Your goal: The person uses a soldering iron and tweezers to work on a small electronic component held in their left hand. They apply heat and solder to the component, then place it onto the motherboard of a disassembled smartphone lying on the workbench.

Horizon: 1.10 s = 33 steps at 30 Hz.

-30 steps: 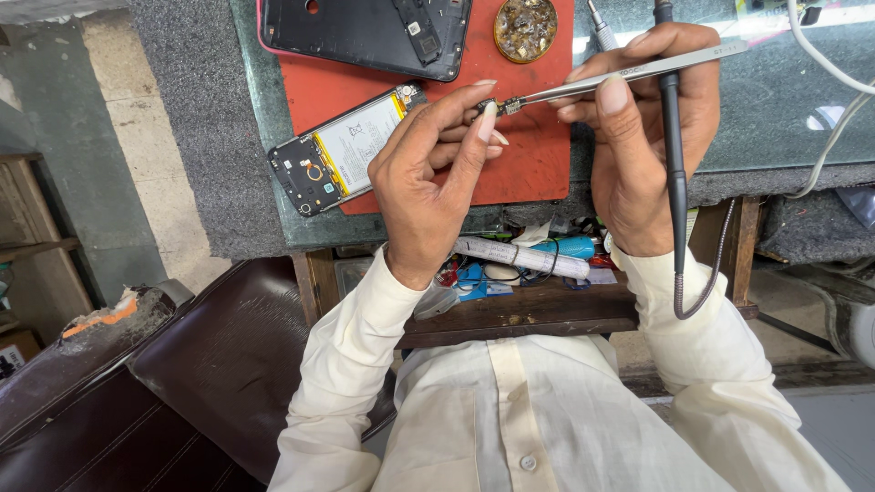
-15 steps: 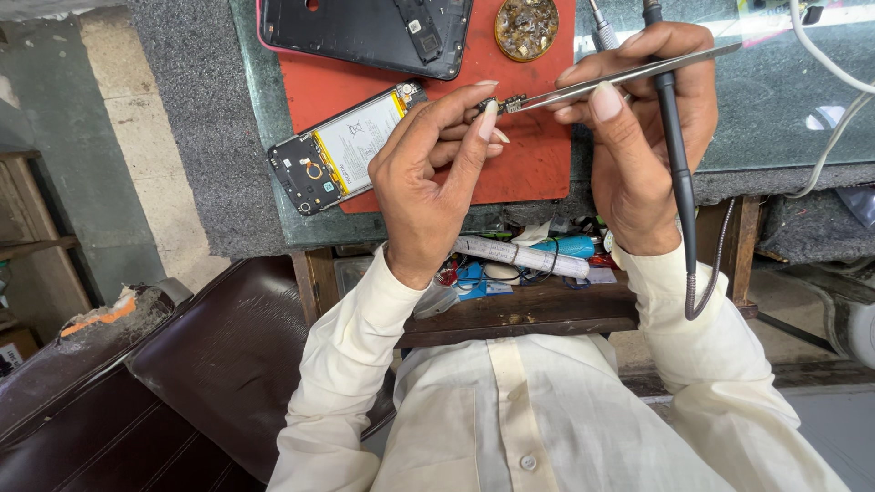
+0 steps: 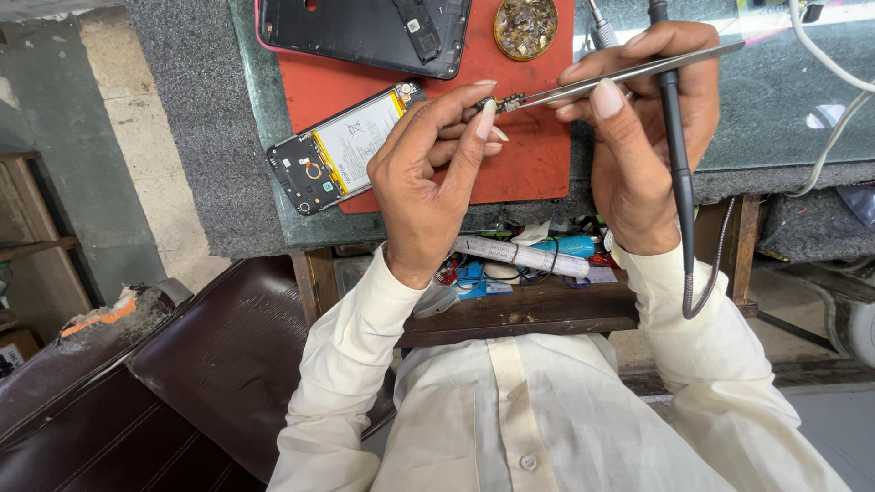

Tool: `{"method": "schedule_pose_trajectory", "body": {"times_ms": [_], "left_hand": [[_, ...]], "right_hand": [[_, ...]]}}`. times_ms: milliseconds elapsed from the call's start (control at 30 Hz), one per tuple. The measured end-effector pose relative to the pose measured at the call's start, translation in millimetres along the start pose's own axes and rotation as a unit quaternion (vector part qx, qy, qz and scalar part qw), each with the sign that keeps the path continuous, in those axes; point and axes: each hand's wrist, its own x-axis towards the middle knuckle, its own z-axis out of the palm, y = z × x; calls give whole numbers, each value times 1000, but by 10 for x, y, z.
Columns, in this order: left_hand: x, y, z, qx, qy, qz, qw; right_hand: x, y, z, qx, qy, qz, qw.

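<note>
Head view, looking down at both hands over the bench. Right hand (image 3: 643,137) pinches metal tweezers (image 3: 629,71) between thumb and index finger, other fingers curled around a black soldering iron handle (image 3: 676,155) that runs down past the wrist. Tweezer tips clamp a small circuit part (image 3: 499,102), dark with tiny contacts, just off the left fingertips.

Left hand (image 3: 428,173) is raised with index finger and thumb pressed together on the near end of that small part, remaining fingers folded loosely behind. So the part is held from both sides: left fingertips on one end, tweezers on the other, up in the air above the red mat (image 3: 538,155).

Just beyond the left fingers on the mat lies an opened phone (image 3: 342,150) with its white battery exposed, tilted diagonally. Further past it sits a black back cover (image 3: 365,32), and beside that, above the fingertips, a round tin (image 3: 525,25) of brass-coloured bits. Below the wrists, a wooden drawer (image 3: 529,305) holds a white tube (image 3: 524,257) and blue clutter. White cable (image 3: 843,100) hangs right of the right hand.
</note>
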Motion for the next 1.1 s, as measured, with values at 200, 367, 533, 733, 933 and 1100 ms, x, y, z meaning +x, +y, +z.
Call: {"method": "schedule_pose_trajectory", "body": {"times_ms": [200,367,533,733,933,1100], "left_hand": [[-27,17,-142,3,-1,4,1000],[-35,44,-132,1,1,1,1000],[-220,118,-227,1,4,2,1000],[-230,107,-288,13,5,11,1000],[-327,142,-222,1,0,6,1000],[-262,128,-120,8,0,6,1000]], "right_hand": [[-26,10,147,3,1,1,1000],[-36,-2,158,0,-8,1,1000],[-210,4,235,-7,-4,-6,1000],[-263,38,282,-4,10,-10,1000],[-330,50,253,-23,11,-18,1000],[-265,-6,153,-25,16,-15,999]]}}
